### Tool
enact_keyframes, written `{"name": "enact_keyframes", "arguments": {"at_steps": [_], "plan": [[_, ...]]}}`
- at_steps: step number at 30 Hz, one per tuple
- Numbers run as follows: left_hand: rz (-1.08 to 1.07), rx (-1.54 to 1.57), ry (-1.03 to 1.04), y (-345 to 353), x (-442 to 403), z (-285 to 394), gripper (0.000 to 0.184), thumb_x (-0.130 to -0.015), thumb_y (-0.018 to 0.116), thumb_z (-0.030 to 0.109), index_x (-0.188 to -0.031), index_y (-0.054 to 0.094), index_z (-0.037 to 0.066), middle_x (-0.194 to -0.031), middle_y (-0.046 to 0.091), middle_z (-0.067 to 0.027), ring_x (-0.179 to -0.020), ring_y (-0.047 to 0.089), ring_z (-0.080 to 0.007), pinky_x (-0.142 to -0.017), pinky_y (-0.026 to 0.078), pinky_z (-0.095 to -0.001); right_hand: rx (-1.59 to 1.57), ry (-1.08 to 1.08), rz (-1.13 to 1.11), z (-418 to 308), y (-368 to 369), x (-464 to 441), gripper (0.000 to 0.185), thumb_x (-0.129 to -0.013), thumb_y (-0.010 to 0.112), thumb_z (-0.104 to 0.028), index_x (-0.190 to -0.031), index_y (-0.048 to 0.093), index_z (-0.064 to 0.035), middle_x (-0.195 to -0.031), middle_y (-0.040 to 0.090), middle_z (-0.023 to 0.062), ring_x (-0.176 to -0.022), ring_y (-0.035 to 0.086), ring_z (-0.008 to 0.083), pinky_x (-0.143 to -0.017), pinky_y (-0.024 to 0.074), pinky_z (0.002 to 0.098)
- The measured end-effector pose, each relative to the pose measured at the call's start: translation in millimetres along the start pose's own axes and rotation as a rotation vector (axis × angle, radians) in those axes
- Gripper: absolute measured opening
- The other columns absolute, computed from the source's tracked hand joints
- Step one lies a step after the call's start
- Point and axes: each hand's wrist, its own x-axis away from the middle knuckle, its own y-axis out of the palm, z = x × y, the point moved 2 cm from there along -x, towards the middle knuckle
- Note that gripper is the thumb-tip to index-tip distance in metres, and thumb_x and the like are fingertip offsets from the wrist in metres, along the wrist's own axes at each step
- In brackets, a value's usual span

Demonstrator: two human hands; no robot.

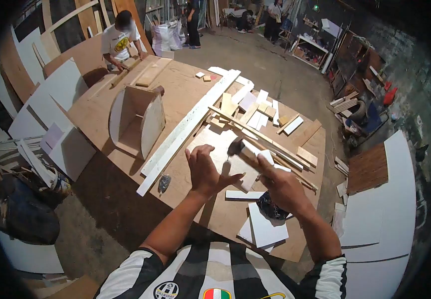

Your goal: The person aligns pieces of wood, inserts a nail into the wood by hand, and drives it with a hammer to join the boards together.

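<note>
My right hand (282, 187) is wrapped round the wooden handle of a hammer (247, 155), whose dark head points left, above a pale board piece (233, 180). My left hand (206, 172) is open, thumb stretched toward that board piece and fingers raised apart. Whether the thumb touches the board I cannot tell. A thin dark line under the hammer head looks like a nail, too small to be sure. Close to my right wrist sits a dark plastic bag (272, 207), beside white square panels (267, 226). Left of my left hand lies a small dark packet (164, 183).
A long white plank (190, 128) crosses the worktable (183, 79). An open wooden box with curved sides (136, 122) stands left of it. Wood strips and offcuts (260, 112) lie at the right. Across the table a person (121, 40) handles wood; large panels lean at the left.
</note>
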Motion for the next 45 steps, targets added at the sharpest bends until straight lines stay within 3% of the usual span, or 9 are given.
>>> {"name": "enact_keyframes", "arguments": {"at_steps": [4,10,13,20,24,27,34,36,45], "plan": [[-0.046,-0.029,0.009,-4.6,0.2,5.1,0.111,-0.059,0.091,0.068,-0.132,0.038,0.003,-0.127,0.048,-0.0164,-0.124,0.047,-0.0361,-0.117,0.016,-0.0683,-0.392,-0.045,0.371,-3.3,-4.5,5.4,0.069,-0.098,0.063,-0.007,-0.161,0.038,-0.0180,-0.107,0.071,0.0270,-0.093,0.072,0.0445,-0.077,0.0577,0.0470],[-0.033,-0.040,0.028,-1.7,3.5,5.1,0.112,-0.059,0.090,0.069,-0.133,0.037,0.004,-0.126,0.048,-0.0161,-0.124,0.047,-0.0349,-0.118,0.016,-0.0672,0.033,0.016,-0.006,-0.3,5.2,0.0,0.069,-0.099,0.064,-0.012,-0.161,0.036,-0.0209,-0.102,0.070,0.0246,-0.089,0.071,0.0438,-0.075,0.0561,0.0537],[-0.033,-0.030,0.022,-3.9,0.6,5.2,0.111,-0.061,0.087,0.075,-0.130,0.040,0.003,-0.124,0.049,-0.0164,-0.122,0.047,-0.0352,-0.115,0.018,-0.0672,-0.223,-0.056,0.305,-4.1,-5.0,5.1,0.068,-0.098,0.064,-0.011,-0.160,0.038,-0.0171,-0.098,0.070,0.0240,-0.084,0.071,0.0428,-0.072,0.0567,0.0512],[-0.009,-0.048,0.031,-0.5,2.7,-0.9,0.110,-0.063,0.085,0.077,-0.130,0.040,0.002,-0.124,0.049,-0.0173,-0.122,0.047,-0.0366,-0.114,0.019,-0.0675,-0.122,-0.039,0.093,6.6,6.3,-2.9,0.067,-0.098,0.066,-0.012,-0.159,0.040,-0.0206,-0.097,0.070,0.0263,-0.086,0.071,0.0451,-0.073,0.0553,0.0529],[-0.040,-0.037,0.017,-5.4,0.4,4.3,0.110,-0.061,0.088,0.073,-0.130,0.040,0.002,-0.125,0.049,-0.0174,-0.121,0.047,-0.0365,-0.114,0.018,-0.0697,-0.267,-0.085,0.404,-4.0,0.0,2.4,0.069,-0.099,0.064,-0.013,-0.162,0.036,-0.0228,-0.096,0.071,0.0264,-0.086,0.071,0.0453,-0.075,0.0552,0.0528],[0.011,-0.030,0.066,-4.0,0.2,6.3,0.109,-0.060,0.090,0.070,-0.130,0.040,0.003,-0.124,0.048,-0.0168,-0.122,0.047,-0.0353,-0.114,0.019,-0.0694,-0.066,0.032,0.027,5.5,28.0,0.2,0.069,-0.100,0.061,-0.016,-0.163,0.032,-0.0216,-0.098,0.071,0.0243,-0.088,0.071,0.0433,-0.076,0.0546,0.0546],[-0.034,-0.044,0.024,-5.7,0.9,9.1,0.110,-0.061,0.087,0.073,-0.131,0.040,0.002,-0.126,0.049,-0.0168,-0.122,0.048,-0.0364,-0.115,0.018,-0.0684,-0.281,-0.126,0.464,-0.1,-0.8,6.6,0.068,-0.098,0.064,-0.009,-0.161,0.038,-0.0198,-0.105,0.072,0.0241,-0.091,0.072,0.0430,-0.075,0.0574,0.0508],[-0.027,-0.032,0.028,-2.8,1.9,1.8,0.111,-0.061,0.087,0.073,-0.132,0.039,0.002,-0.126,0.049,-0.0169,-0.122,0.048,-0.0368,-0.115,0.017,-0.0684,-0.014,0.012,0.022,10.8,27.9,9.7,0.070,-0.099,0.063,-0.010,-0.162,0.035,-0.0215,-0.106,0.072,0.0254,-0.091,0.072,0.0446,-0.076,0.0568,0.0537],[-0.043,-0.048,0.014,0.1,2.6,-1.0,0.112,-0.062,0.085,0.077,-0.132,0.040,0.003,-0.126,0.049,-0.0164,-0.123,0.048,-0.0371,-0.116,0.015,-0.0689,-0.165,-0.096,0.312,-0.3,4.0,4.7,0.067,-0.100,0.064,-0.018,-0.161,0.038,-0.0250,-0.098,0.070,0.0243,-0.085,0.071,0.0446,-0.073,0.0564,0.0532]]}}
